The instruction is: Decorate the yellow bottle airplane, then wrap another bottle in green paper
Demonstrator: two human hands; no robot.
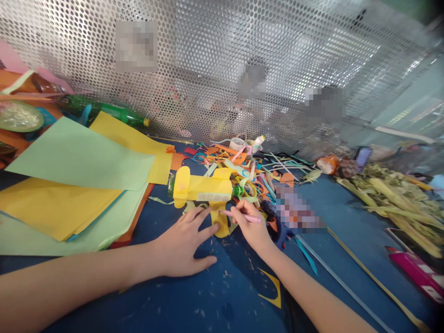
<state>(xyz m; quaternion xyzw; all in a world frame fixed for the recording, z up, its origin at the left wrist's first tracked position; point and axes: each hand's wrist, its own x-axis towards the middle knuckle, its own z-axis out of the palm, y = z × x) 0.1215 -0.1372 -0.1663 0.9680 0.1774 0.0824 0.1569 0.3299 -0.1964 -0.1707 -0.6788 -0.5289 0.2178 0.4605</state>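
In my right hand [252, 231] is a slim pink pen [255, 219], pinched between the fingers. Its tip points left onto a yellow paper cut-out [222, 227] with a rounded lower end. My left hand [185, 240] lies flat with its fingers spread, fingertips resting at the cut-out's left edge. Just beyond both hands a green bottle [237, 191] lies on its side, cap to the right, wrapped in yellow paper [208, 184] with rounded yellow flaps. Whether the cut-out is joined to the bottle I cannot tell.
Sheets of green paper [83, 155] and yellow paper [52, 203] are stacked at left. Colourful paper scraps [229, 155] lie behind the bottle, before a perforated metal screen [208, 55]. Dried husks [398, 194] and a magenta box [414, 273] are at right. A yellow offcut [275, 291] lies nearby.
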